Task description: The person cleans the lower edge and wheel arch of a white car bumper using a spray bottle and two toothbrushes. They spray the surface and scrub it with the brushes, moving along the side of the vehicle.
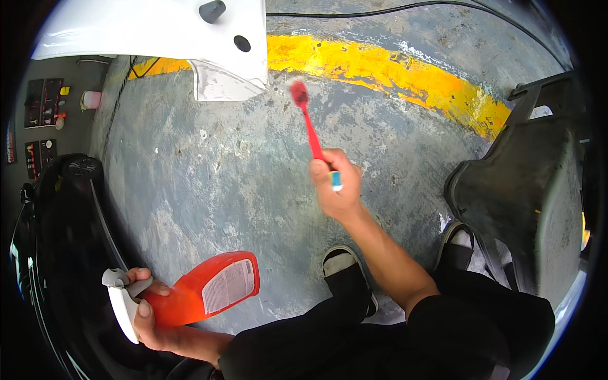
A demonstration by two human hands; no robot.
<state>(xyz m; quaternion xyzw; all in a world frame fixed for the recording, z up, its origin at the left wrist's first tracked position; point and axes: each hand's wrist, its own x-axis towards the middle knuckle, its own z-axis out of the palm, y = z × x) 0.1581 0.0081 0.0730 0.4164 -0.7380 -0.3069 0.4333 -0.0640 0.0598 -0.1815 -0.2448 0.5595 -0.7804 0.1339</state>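
Observation:
My left hand (154, 311) grips an orange trigger spray bottle (185, 297) by its neck, below the white and grey spray head (124, 304). The bottle is tilted, its base pointing right and a label with print facing up. In my right hand (338, 185) is a red-handled brush (311, 130), its dark red head held up and away from me over the floor. A blue and white end of something shows at my right fist; whether it belongs to the brush I cannot tell. The brush head is just right of a white panel (142, 28), apart from it.
The panel carries a grey cone (212, 10) and a black round spot (242, 43). A dark car (71, 237) stands at left, a black plastic bin-like object (513, 180) at right. A yellow stripe (380, 66) and a black hose (361, 14) cross the concrete floor (237, 190).

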